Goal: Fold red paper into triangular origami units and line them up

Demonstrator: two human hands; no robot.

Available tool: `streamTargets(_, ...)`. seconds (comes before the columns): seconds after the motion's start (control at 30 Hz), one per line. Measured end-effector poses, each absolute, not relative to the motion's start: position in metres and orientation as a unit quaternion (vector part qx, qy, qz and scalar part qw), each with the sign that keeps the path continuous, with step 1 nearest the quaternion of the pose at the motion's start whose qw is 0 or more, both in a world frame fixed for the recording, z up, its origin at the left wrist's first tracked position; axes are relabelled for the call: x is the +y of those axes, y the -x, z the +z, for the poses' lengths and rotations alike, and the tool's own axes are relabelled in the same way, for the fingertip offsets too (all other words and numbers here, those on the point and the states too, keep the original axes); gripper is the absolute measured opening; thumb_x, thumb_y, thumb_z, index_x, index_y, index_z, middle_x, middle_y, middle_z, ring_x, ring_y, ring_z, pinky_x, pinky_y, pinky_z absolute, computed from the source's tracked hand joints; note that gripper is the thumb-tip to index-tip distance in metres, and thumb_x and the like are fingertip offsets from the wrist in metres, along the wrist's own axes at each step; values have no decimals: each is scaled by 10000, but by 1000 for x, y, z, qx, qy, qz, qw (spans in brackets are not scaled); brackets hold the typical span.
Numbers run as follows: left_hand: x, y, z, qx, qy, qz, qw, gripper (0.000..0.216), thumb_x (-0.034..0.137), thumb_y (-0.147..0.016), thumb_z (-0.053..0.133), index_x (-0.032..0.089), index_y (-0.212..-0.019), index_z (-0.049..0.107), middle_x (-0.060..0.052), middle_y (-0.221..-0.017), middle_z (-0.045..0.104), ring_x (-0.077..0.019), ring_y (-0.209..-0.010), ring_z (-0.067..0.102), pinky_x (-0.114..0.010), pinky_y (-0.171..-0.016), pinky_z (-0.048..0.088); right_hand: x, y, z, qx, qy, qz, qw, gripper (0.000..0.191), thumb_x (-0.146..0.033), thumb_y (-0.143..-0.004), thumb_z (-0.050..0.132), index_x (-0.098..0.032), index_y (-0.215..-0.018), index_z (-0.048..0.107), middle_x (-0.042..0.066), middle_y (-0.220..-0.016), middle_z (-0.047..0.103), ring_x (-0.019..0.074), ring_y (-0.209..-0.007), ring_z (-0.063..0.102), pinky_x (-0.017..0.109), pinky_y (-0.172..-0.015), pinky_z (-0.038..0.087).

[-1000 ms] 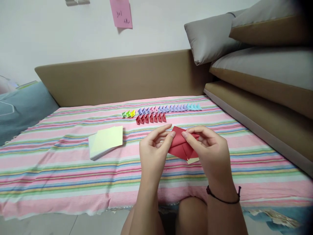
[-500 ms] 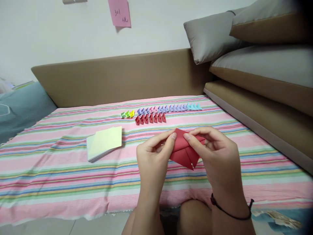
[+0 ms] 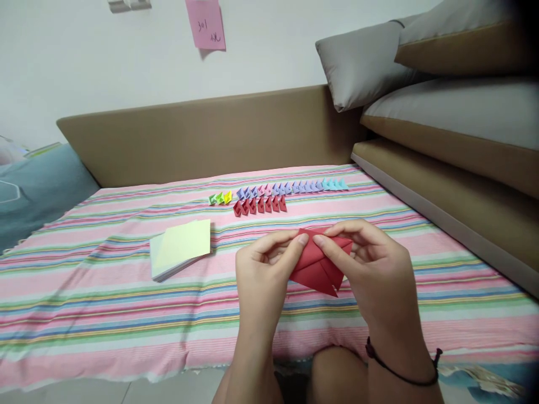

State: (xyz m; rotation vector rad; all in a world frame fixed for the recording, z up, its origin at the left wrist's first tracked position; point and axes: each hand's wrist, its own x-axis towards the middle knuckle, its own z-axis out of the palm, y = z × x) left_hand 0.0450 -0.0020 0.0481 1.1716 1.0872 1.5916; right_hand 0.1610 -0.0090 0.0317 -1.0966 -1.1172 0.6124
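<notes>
Red paper (image 3: 316, 268) dipped slightly vs. 0.5 s ago, w/ fingertips closing in at its top. L hand (image 3: 261, 270) & R hand (image 3: 373, 272) each kept a pinching grip on it, right of the yellow paper stack (image 3: 182, 253).

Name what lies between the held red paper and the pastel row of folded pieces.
Head view: a short row of red folded pieces lies on the striped cloth between the red paper and the pastel row.
</notes>
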Motion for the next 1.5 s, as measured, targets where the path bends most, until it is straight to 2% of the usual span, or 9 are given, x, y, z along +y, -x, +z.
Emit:
streamTargets(0.2, 1, -40, 43, 429, -478, 622, 448, 74, 233, -647, 756, 185, -702, 746, -18, -709, 732, -128, -654, 665, -181, -595, 530, -8, -161, 31, -485, 469, 305, 672, 140, -271, -705, 729, -219, -790, 631, -8, -792, 654, 121, -702, 601, 212, -596, 472)
streamTargets(0.33, 6, -40, 37, 436, -446, 633, 458, 112, 263, -642, 760, 175, -709, 748, -31, -707, 730, -139, -661, 663, -200, -597, 527, -5, -161, 28, -444, 437, 433, 651, 339, -313, -686, 744, -260, -993, 612, -11, -796, 680, 138, -696, 632, 219, -582, 500)
streamTargets(0.5, 14, -40, 28, 450, -416, 662, 431, 118, 268, -639, 764, 182, -717, 747, -18, -719, 732, -123, -687, 653, -191, -637, 519, 0, -158, 21, -441, 432, 543, 569, 247, -357, -672, 745, -192, -841, 673, 24, -819, 705, 160, -707, 647, 245, -606, 510)
streamTargets(0.7, 17, -41, 23, 452, -424, 671, 407, 105, 269, -642, 763, 188, -707, 745, -5, -704, 728, -111, -673, 640, -184, -638, 508, 3, -155, 16, -427, 461, 530, 570, 226, -375, -672, 734, -183, -788, 708, 15, -776, 717, 157, -683, 640, 232, -579, 486)
streamTargets(0.87, 17, -42, 23, 450, -419, 667, 419, 123, 279, -643, 761, 180, -715, 745, -15, -710, 728, -124, -690, 643, -199, -645, 510, 2, -155, 15, -419, 489, 511, 569, 281, -417, -651, 741, -172, -787, 715, 27, -733, 711, 166, -633, 629, 249, -549, 478)
streamTargets(1.03, 18, -40, 22, 454, -425, 658, 424, 127, 283, -646, 757, 177, -716, 744, -18, -720, 729, -127, -697, 640, -207, -656, 505, 4, -157, 15, -427, 457, 526, 576, 274, -392, -655, 745, -175, -820, 716, 34, -822, 722, 184, -748, 650, 270, -665, 512)
streamTargets(1.17, 20, -39, 20, 460, -428, 644, 436, 150, 292, -642, 757, 167, -724, 745, -30, -728, 728, -133, -689, 636, -225, -661, 504, 6, -160, 13, -411, 467, 530, 576, 274, -429, -655, 737, -174, -744, 695, 25, -698, 685, 183, -655, 621, 297, -605, 508)
streamTargets(1.3, 20, -38, 19, 456, -428, 637, 452, 170, 305, -647, 748, 160, -735, 747, -41, -741, 727, -139, -685, 631, -242, -664, 502, 7, -162, 11, -408, 453, 530, 590, 258, -420, -657, 741, -178, -731, 690, 25, -680, 659, 190, -669, 605, 308, -621, 498)
streamTargets(1.5, 20, -37, 20, 454, -439, 628, 455, 166, 296, -645, 751, 156, -733, 744, -43, -739, 724, -143, -696, 630, -250, -681, 499, 7, -162, 12, -387, 438, 542, 604, 240, -392, -652, 754, -180, -625, 644, -6, -590, 609, 128, -547, 535, 265, -543, 453)
